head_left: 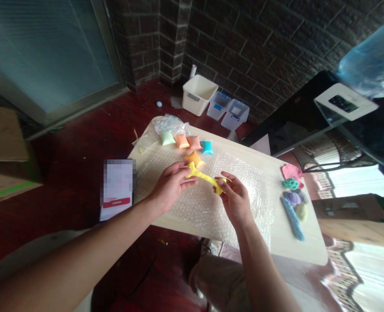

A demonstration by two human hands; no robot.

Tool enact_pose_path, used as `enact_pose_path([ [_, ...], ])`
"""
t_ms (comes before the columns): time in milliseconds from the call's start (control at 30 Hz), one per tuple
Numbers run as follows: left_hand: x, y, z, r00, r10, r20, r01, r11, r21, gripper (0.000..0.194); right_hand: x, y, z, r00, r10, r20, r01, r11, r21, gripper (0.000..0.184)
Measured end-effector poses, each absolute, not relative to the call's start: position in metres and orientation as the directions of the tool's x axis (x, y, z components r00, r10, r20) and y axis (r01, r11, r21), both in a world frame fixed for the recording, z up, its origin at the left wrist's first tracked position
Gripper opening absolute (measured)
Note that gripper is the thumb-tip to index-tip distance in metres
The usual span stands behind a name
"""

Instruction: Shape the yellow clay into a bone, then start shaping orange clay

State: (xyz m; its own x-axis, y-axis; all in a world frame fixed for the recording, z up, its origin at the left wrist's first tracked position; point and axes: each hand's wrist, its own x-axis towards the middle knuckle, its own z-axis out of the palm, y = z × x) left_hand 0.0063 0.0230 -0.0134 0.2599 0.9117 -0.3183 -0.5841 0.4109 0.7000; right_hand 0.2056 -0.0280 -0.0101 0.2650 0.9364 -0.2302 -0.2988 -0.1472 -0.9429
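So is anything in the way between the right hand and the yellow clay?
No, nothing I can see: the right hand holds one end of the yellow clay, and the left hand is at the other end.

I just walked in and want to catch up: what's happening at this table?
The left hand and right hand hold a stretched yellow piece of clay between them, above bubble wrap. Small colored packets lie beyond it, one of them orange and nearest the clay. Shaped pieces in several colors sit toward the table's right end.
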Motion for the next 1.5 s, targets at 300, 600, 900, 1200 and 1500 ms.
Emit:
enact_pose_path([
  [300, 0.006, 0.024, -0.022, 0.282, 0.934, -0.218, -0.513, 0.339, 0.789, 0.032, 0.211, -0.025, -0.015, 0.253, 0.964, -0.086, -0.198, -0.035, -0.98, 0.031],
  [600, 0.0, 0.024, -0.013, 0.246, 0.927, -0.283, -0.536, 0.373, 0.758, 0.042, 0.204, -0.024, -0.009, 0.245, 0.965, -0.096, -0.239, -0.036, -0.97, 0.045],
  [900, 0.002, 0.026, -0.018, 0.264, 0.939, -0.219, -0.478, 0.325, 0.816, 0.036, 0.205, -0.026, -0.005, 0.193, 0.972, -0.133, -0.223, -0.089, -0.971, 0.047],
  [1200, 0.0, 0.028, -0.02, 0.358, 0.917, -0.177, -0.477, 0.343, 0.809, 0.029, 0.199, -0.032, -0.007, 0.029, 0.972, -0.233, -0.054, -0.231, -0.971, 0.029],
  [1500, 0.004, 0.022, -0.018, 0.359, 0.923, -0.139, -0.449, 0.302, 0.841, 0.039, 0.192, -0.035, -0.009, -0.09, 0.983, -0.162, -0.001, -0.162, -0.987, 0.025],
])
